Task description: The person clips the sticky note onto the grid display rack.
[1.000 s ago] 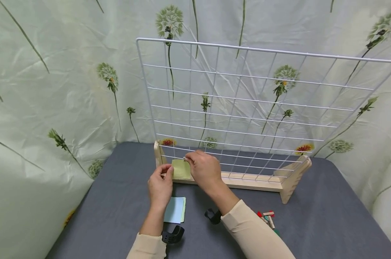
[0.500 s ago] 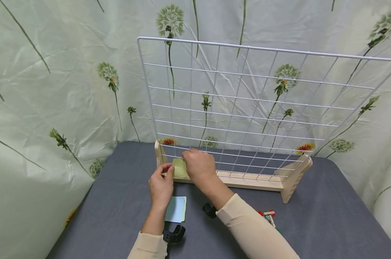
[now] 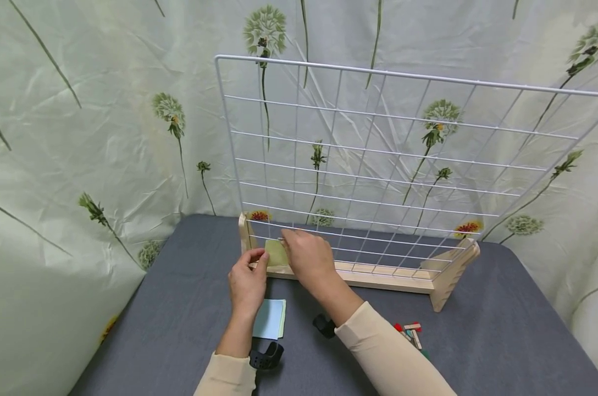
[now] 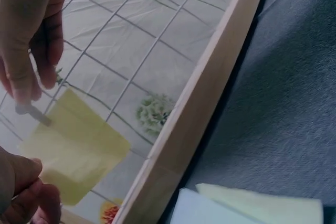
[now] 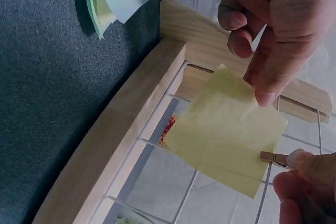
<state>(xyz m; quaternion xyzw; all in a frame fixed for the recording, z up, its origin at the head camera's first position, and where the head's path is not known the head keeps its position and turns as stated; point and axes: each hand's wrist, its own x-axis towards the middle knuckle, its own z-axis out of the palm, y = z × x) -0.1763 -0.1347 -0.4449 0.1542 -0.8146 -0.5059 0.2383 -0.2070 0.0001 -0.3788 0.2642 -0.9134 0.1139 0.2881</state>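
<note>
A yellow paper note lies against the lower left of the white wire grid. My left hand pinches its left edge between thumb and fingers. On the opposite edge, my right hand pinches a small wooden clothespin. In the right wrist view the clothespin's tip overlaps the note beside a grid wire; whether it grips the wire too I cannot tell. The left wrist view has the right hand above the note and the left hand at its lower corner.
A wooden stand bears the grid. Blue and green paper notes lie stacked on the dark grey cloth near the left forearm. Several small colored clothespins sit right of the right forearm. A floral curtain hangs behind.
My right hand shifted slightly left over the note, then back a little right, still pinching the clothespin. The left hand stays at the note's left edge. The head view has shifted slightly.
</note>
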